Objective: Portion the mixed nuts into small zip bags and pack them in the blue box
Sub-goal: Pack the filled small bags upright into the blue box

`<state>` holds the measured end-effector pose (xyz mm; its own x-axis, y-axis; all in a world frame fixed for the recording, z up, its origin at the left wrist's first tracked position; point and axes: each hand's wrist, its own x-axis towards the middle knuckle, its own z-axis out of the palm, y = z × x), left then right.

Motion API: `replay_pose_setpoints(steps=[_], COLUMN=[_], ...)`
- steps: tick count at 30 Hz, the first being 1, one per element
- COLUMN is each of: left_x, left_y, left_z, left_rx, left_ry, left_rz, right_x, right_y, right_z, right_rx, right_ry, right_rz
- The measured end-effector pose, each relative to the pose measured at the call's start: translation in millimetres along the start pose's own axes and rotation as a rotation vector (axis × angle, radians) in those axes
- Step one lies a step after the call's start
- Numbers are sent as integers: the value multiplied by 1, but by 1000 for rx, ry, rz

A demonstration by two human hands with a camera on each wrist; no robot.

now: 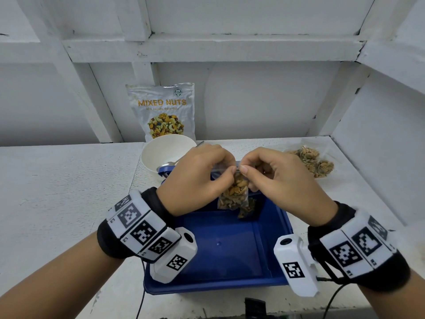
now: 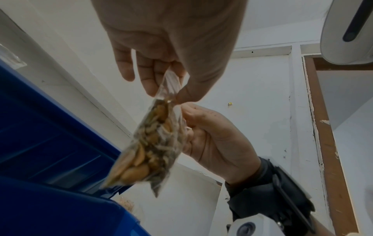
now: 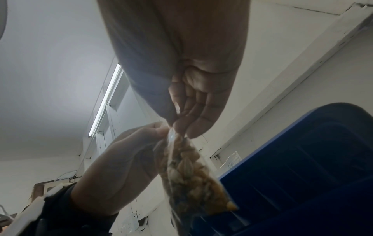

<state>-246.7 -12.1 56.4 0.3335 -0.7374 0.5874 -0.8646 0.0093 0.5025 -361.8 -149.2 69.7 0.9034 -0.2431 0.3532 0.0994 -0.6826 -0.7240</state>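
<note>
While both hands meet above the blue box (image 1: 230, 254), a small zip bag (image 1: 234, 192) of nuts hangs between them, long axis close to vertical, sealed-edge end up and the filled bottom pointing down into the box's far half. In the left wrist view the bag (image 2: 149, 148) tilts, its bottom corner swung toward the box wall (image 2: 50, 135); in the right wrist view it (image 3: 193, 175) slants the other way, bottom toward the box (image 3: 302, 159).

The left hand (image 1: 195, 180) has its grip pressed together on the bag's top strip, thumb and forefinger pinching the plastic, the other fingers curled beside them. The right hand (image 1: 278, 178) pinches the same strip just beside the left, fingertips almost touching the left's, remaining fingers folded into the palm. The bag itself touches nothing but the fingers.

A second portion (image 1: 247, 208) lies in the box at its far wall, just behind the hanging bag. On the table (image 1: 57, 192) behind the box stands a white bowl (image 1: 165, 155) with a spoon (image 1: 170, 163), and a Mixed Nuts pouch (image 1: 163, 111) leans against the wall. To the right lie filled bags (image 1: 312, 161).
</note>
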Motion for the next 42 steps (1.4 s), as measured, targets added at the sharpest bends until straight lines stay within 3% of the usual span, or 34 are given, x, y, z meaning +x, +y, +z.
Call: replay_pose_setpoints(steps=[4, 9, 19, 24, 29, 32, 38, 40, 42], left_x=[2, 1, 13, 25, 30, 30, 31, 31, 30], left_y=[-3, -7, -7, -2, 3, -2, -15, -20, -24], left_z=[-1, -2, -2, 1, 31, 54, 91, 99, 104], left_rx=[-53, -51, 70, -5, 219, 314, 399, 409, 409], left_ry=[17, -36, -103, -349, -745, -909, -1052, -1046, -1009], left_rz=[-37, -62, 68, 27, 23, 19, -49, -89, -127], right_x=[1, 0, 0, -4, -4, 1, 10, 16, 22], right_y=[-2, -2, 4, 14, 52, 90, 171, 184, 191], right_z=[-2, -1, -6, -33, -74, -84, -80, -75, -71], right_rx=[167, 98, 60, 23, -70, -204, -356, -391, -428], right_ry=[-2, 8, -18, -42, 180, 252, 217, 187, 250], right_rz=[136, 107, 105, 152, 256, 321, 510, 551, 579])
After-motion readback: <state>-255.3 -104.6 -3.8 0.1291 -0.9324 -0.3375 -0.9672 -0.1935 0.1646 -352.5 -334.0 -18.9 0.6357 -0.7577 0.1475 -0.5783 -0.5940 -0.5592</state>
